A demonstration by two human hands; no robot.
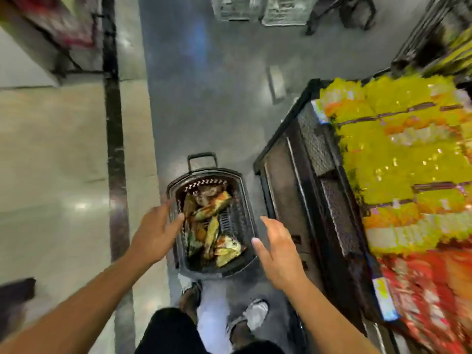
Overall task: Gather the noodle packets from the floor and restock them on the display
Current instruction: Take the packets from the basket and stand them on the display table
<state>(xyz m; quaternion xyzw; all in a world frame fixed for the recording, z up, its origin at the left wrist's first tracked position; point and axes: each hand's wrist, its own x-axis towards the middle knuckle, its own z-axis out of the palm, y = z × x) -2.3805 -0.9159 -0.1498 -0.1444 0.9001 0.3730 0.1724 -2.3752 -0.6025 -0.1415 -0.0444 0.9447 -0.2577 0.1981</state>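
A black shopping basket (245, 200) stands on the grey floor just ahead of my feet. Several yellow-green noodle packets (213, 226) lie loose inside it. My left hand (157, 231) hovers over the basket's left rim, fingers spread and empty. Beside the basket's right rim, my right hand (277, 251) is held out, fingers relaxed and empty. The display (398, 154) to the right is stacked with rows of yellow noodle packets; its picture is blurred.
A black metal rack (306, 175) carries the display and stands close to the basket's right. Red packets (431, 297) fill the display's near end. More stands and crates (255, 8) are far down the aisle. A dark stripe (115, 123) runs along the pale floor on the left.
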